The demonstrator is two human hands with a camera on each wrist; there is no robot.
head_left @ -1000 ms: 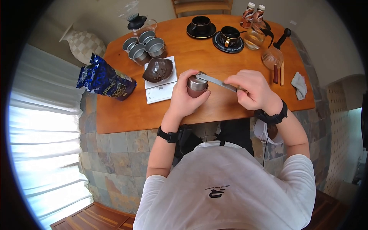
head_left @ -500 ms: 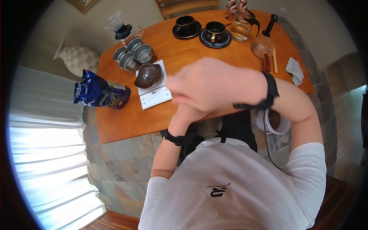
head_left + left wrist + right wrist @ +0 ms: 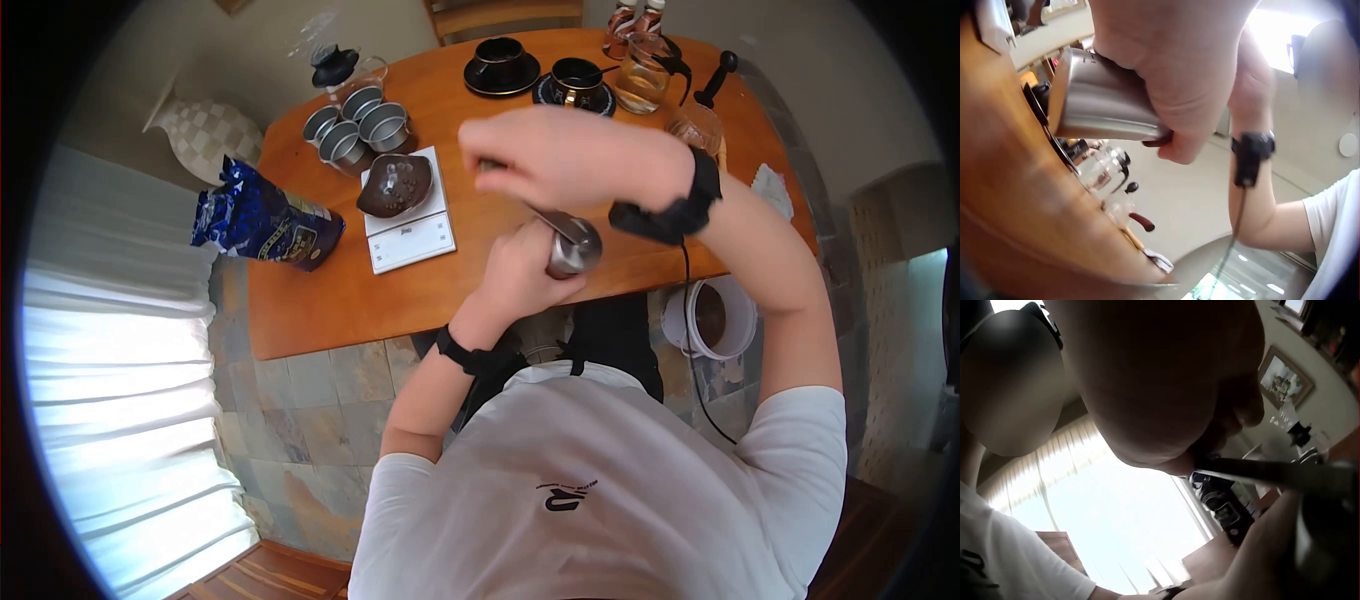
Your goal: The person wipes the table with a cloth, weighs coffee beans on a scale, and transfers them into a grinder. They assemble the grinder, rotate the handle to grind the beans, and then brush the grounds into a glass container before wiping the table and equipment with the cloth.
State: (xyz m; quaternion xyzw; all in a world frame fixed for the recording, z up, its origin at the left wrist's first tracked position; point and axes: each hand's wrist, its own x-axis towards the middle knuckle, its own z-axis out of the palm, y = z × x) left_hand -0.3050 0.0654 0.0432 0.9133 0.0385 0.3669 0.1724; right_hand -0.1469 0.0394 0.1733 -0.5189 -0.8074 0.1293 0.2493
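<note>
A metal hand coffee grinder (image 3: 574,256) is gripped round its body by my left hand (image 3: 516,272), close over the front of the table. In the left wrist view its smooth steel body (image 3: 1107,103) lies across the picture, with the palm and thumb wrapped about it. My right hand (image 3: 545,155), blurred, curls round the knob end of the grinder's crank handle (image 3: 1254,471). Beyond the left hand, a dark scoop-shaped dish (image 3: 397,186) holding some beans sits on a white scale (image 3: 410,245).
A blue foil bag (image 3: 275,220) stands at the table's left. Behind the scale are several metal cups (image 3: 345,145) and a glass dripper (image 3: 335,68). Two black cups (image 3: 498,56) on saucers, a glass jug (image 3: 640,85) and a cloth (image 3: 771,192) are further off. A bucket (image 3: 735,320) sits below.
My right hand has swung the crank round from the grinder's right side to its far left. The left hand, still holding the grinder, has shifted slightly right and nearer the body.
</note>
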